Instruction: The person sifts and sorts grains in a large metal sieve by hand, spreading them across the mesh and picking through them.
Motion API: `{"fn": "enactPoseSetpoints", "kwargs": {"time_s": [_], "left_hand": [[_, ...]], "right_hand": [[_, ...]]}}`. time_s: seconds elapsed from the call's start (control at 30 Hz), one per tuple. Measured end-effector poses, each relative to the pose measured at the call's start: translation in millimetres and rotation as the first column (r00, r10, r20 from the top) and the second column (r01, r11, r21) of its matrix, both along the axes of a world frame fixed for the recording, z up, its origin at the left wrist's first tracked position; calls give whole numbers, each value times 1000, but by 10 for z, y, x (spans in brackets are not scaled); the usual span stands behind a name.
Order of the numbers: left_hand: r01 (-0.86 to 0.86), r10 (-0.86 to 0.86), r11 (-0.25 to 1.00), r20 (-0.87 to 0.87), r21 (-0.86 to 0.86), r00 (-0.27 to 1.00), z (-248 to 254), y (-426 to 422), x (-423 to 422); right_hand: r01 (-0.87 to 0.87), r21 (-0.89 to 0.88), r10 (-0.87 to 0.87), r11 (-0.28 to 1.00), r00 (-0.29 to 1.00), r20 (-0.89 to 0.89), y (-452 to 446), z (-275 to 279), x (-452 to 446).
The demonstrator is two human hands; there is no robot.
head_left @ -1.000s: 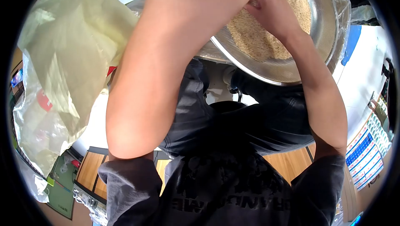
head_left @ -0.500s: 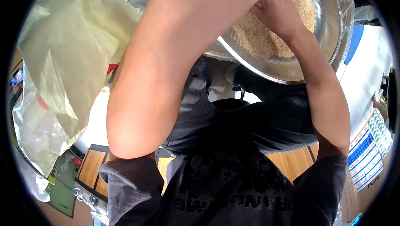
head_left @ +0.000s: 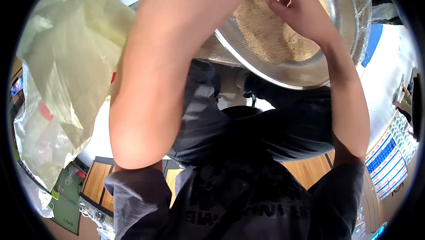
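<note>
A round metal sieve [head_left: 290, 79] with fine perforated sides sits at the upper right, over my knees. A bed of small tan grains [head_left: 265, 40] covers its bottom, with a hollow in its near part; I cannot tell the exact kind. Above the grains is my right hand [head_left: 301, 9], fingers curled in and thumb brought to the fingertips. Anything in that pinch is too small to make out. My left forearm [head_left: 172, 23] stretches up past the sieve's left side, and the left hand lies beyond the top edge of the view.
Clear plastic [head_left: 363, 23] lies around and under the sieve. A large yellowish translucent bag [head_left: 75, 54] stands at the left. Blue material [head_left: 373, 43] lies on the white surface at the right. A sheet with blue and red print [head_left: 385, 160] is at the lower right.
My right hand has lifted off the grains, and its curled fingers now show. My left forearm has shifted left and up, uncovering more of the sieve.
</note>
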State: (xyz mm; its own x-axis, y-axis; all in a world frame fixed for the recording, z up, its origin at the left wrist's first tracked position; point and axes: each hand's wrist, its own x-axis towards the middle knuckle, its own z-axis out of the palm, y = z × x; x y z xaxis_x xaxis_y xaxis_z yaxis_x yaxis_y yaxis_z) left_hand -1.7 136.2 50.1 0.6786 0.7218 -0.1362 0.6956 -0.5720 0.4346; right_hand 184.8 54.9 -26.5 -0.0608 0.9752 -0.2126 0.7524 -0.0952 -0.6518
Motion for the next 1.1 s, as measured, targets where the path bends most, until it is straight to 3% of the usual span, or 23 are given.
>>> {"fn": "enactPoseSetpoints", "kwargs": {"time_s": [0.07, 0.2, 0.27, 0.3, 0.43, 0.5, 0.63, 0.77, 0.9, 1.1], "left_hand": [[-22, 22, 1000, 5, -9, 1000, 17, 3, 8], [-42, 42, 999, 6, -20, 999, 46, -2, 79], [-28, 28, 999, -12, 18, 1000, 16, 30, 135], [-33, 31, 999, -68, -24, 997, -77, 112, 158], [-1, -5, 999, -136, -48, 991, -90, 76, 218], [38, -40, 999, -203, -12, 978, -274, 87, 220], [144, -122, 989, -336, 41, 934, -482, 48, 263], [138, -133, 990, -373, -13, 918, -468, -31, 350], [150, -145, 989, -401, -19, 904, -460, -67, 385], [216, -189, 976, -369, 32, 910, -631, -45, 314]], "right_hand": [[45, -157, -74, 987, 980, -184, 0, 58, 139], [97, -189, -133, 977, 973, -188, -237, 267, 429], [174, -201, -159, 964, 983, 92, -404, 474, 627], [183, -124, -159, 975, 970, 184, -502, 571, 673], [303, -71, -246, 950, 870, 427, -924, 664, 1308], [644, -163, -391, 748, 626, 675, -995, 660, 1584], [628, -222, -345, 746, 650, 677, -1082, 421, 1855], [665, -164, -385, 729, 596, 705, -1050, 455, 1797], [684, -252, -351, 685, 613, 708, -1023, 477, 1775], [606, -82, -428, 791, 645, 633, -918, 520, 1471]]}}
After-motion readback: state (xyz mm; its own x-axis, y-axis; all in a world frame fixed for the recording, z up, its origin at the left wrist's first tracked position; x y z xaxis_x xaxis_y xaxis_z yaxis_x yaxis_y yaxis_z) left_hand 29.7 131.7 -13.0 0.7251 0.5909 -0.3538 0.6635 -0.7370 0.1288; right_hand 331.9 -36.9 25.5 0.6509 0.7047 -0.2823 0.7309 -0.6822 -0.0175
